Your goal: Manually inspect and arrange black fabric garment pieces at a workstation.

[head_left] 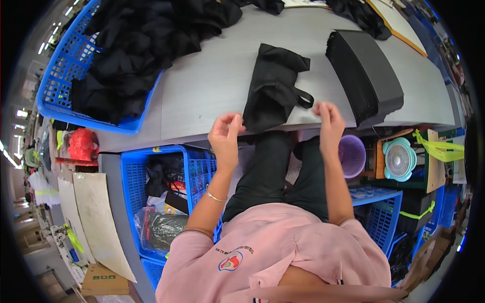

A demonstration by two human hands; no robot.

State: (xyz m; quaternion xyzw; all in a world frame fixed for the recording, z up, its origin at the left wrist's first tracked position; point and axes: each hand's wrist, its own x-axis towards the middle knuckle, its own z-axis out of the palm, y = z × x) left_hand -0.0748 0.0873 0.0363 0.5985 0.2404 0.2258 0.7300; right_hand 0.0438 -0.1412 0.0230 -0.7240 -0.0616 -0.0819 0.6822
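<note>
A flattened black fabric bag (270,93) lies on the grey table in front of me, with a short strap loop (304,98) standing out on its right side. My left hand (225,134) is beside the bag's near left corner, thumb and fingers drawn together in a pinch. Whether it touches the cloth I cannot tell. To the right of the loop, a small gap apart from it, my right hand (331,121) is also closed in a pinch. Anything between the fingertips of either hand is too small to make out.
A neat stack of black folded pieces (369,76) stands right on the table (202,96). At left, a blue basket (63,83) overflows with black fabric (131,55). Below the table edge are another blue crate (134,177), a purple bin (352,156) and a small turquoise fan (399,159).
</note>
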